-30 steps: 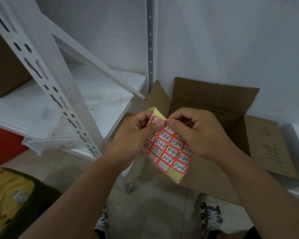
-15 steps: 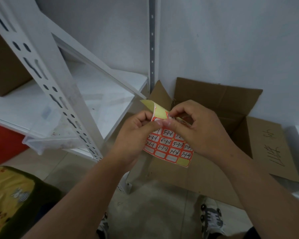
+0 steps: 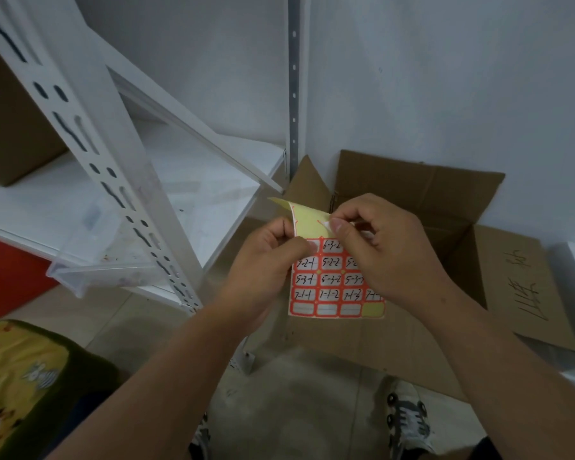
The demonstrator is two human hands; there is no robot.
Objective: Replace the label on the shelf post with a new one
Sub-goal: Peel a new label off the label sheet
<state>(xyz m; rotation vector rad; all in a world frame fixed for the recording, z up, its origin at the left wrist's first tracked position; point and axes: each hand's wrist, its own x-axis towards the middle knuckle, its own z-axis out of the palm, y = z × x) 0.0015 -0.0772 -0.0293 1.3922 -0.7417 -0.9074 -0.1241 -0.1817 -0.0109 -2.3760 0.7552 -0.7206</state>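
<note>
Closest to the camera: a yellow patterned cushion or bag (image 3: pixel 17 376) at the lower left, and a grey-and-white sneaker (image 3: pixel 409 423) on the concrete floor, both well below the label sheet (image 3: pixel 336 283).

Both hands are on that sheet, which is the landmark here. It's a red-bordered sticker sheet with handwritten codes like 5-2-2 and 7-1-2, held up in front of the open cardboard box (image 3: pixel 422 194). The left hand (image 3: pixel 263 263) pinches the sheet's left edge between thumb and curled fingers. The right hand (image 3: pixel 385 247) sits at the sheet's top, thumb and forefinger closed on a small white label (image 3: pixel 326 224) that's partly peeled up from the yellow backing, which curls over at the top.

Left of the sheet is the white slotted shelf post (image 3: pixel 113 180), leaning diagonally across the view, with a clear plastic tray (image 3: pixel 97 270) beside it on the white shelf (image 3: pixel 196 180). Behind the sheet is the box, one flap with scrawled writing lying off to the right, then the white wall.
</note>
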